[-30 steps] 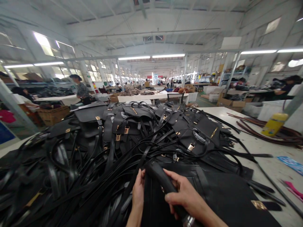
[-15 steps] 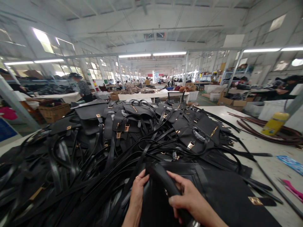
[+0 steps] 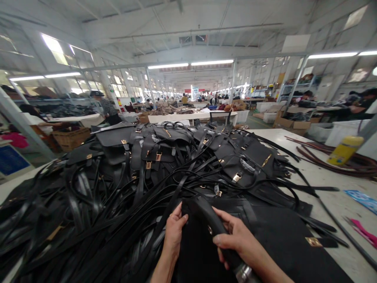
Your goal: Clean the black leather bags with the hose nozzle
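Note:
My right hand (image 3: 235, 237) is wrapped around a thick, curved black handle-like object (image 3: 212, 216) with a silver metal end near the bottom edge; its exact kind is unclear. My left hand (image 3: 174, 228) pinches the upper left edge of a black leather bag piece (image 3: 194, 247), close to the far end of that object. Under my right forearm spreads a wide black leather panel (image 3: 277, 224), with a gold clasp (image 3: 313, 241) at its right side. Dark material hides where the object meets the bag piece.
A heap of black leather bags (image 3: 159, 151) with long straps and gold buckles covers the table (image 3: 277, 137). To the right lie brown straps (image 3: 324, 157), a yellow bottle (image 3: 344, 150), a blue packet (image 3: 361, 200) and pink-handled scissors (image 3: 363, 232). A person (image 3: 106, 108) stands at far left.
My right hand and the black object have shifted slightly right, and more of its silver end shows. My left hand has moved slightly up, still pinching the edge.

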The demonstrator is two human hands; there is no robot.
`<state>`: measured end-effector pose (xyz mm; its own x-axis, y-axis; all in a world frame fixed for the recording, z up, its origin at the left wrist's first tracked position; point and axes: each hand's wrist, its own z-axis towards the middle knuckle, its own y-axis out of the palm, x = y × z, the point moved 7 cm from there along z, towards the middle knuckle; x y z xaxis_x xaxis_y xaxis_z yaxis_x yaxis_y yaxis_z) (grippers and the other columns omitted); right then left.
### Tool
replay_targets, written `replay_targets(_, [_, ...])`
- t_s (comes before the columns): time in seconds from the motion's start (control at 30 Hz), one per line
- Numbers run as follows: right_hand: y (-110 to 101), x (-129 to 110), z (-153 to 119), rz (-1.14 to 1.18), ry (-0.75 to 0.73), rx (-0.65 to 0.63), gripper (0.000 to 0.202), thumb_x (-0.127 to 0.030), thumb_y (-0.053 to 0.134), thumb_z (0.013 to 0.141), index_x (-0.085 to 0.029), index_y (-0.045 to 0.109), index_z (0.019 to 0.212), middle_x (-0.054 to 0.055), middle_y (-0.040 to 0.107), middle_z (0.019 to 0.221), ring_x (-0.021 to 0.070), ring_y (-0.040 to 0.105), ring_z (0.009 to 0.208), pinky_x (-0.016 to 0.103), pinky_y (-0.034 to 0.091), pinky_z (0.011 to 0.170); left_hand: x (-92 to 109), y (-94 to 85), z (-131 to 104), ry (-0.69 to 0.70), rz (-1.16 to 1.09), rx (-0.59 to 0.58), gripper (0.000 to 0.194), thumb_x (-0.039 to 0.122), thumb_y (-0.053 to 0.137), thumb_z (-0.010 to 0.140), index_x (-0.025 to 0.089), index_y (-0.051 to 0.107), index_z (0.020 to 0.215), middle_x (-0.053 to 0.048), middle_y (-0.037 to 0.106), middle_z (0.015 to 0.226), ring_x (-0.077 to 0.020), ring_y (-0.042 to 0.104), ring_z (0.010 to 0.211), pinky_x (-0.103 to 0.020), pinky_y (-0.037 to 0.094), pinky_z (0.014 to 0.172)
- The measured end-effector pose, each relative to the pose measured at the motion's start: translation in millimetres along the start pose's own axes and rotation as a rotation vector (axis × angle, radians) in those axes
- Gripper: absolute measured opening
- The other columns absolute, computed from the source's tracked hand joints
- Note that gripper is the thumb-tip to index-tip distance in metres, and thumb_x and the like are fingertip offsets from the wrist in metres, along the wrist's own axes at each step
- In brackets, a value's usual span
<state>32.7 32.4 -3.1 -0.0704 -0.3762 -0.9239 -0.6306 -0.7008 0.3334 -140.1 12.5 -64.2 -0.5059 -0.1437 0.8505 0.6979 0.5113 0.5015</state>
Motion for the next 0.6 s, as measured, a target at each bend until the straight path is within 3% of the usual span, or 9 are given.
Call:
replay_targets(0.1, [2, 5, -2, 0.038, 0.032, -0.03, 0.074, -0.012, 0.061, 0.055, -0.018, 0.039, 0.125, 0.002, 0.06, 0.078, 0.0099, 0.055, 0.038, 0.018, 0.041, 0.032, 1, -4.1, 4, 0.039, 0.076, 0.004, 0.047, 0.016, 0.069, 0.054, 0.017, 0.062, 0.101, -0.007, 0.065, 0.101, -0.0235, 0.056, 0.099, -0.032, 0.04, 0.091])
replay_targets(0.2, [-1, 12, 1, 0.032, 0.053, -0.018, 0.076, -0.013, 0.06, 0.056, -0.019, 0.036, 0.127, 0.002, 0.06, 0.076, 0.0111, 0.056, 0.037, 0.02, 0.043, 0.032, 2, -4.1, 3, 0.03, 0.13, -0.003, 0.042, 0.016, 0.069, 0.054, 0.014, 0.064, 0.095, -0.008, 0.066, 0.098, -0.023, 0.058, 0.096, -0.03, 0.041, 0.087])
replay_targets(0.4, [-6, 4, 3, -0.011, -0.012, 0.045, 0.078, -0.015, 0.06, 0.06, -0.02, 0.028, 0.131, 0.002, 0.06, 0.08, 0.0109, 0.056, 0.039, 0.02, 0.043, 0.032, -4, -1.5, -2, -0.152, 0.047, -0.052, 0.04, 0.021, 0.07, 0.057, 0.015, 0.063, 0.096, -0.008, 0.069, 0.085, -0.0221, 0.064, 0.076, -0.032, 0.049, 0.07])
replay_targets(0.53, [1, 6, -7, 0.001, 0.049, -0.008, 0.08, -0.017, 0.062, 0.058, -0.02, 0.029, 0.131, 0.002, 0.06, 0.079, 0.011, 0.055, 0.038, 0.02, 0.041, 0.031, -6, -0.7, -4, -0.192, 0.034, -0.09, 0.031, 0.026, 0.068, 0.063, 0.012, 0.064, 0.09, -0.008, 0.069, 0.075, -0.0214, 0.064, 0.071, -0.032, 0.049, 0.068])
replay_targets(0.6, [1, 3, -8, -0.041, 0.026, 0.038, 0.077, -0.017, 0.061, 0.059, -0.02, 0.032, 0.13, 0.002, 0.06, 0.08, 0.0108, 0.054, 0.039, 0.02, 0.04, 0.032, -6, 0.5, -4, -0.203, 0.011, -0.094, 0.027, 0.025, 0.068, 0.063, 0.012, 0.065, 0.086, -0.008, 0.069, 0.074, -0.021, 0.064, 0.071, -0.032, 0.049, 0.069])
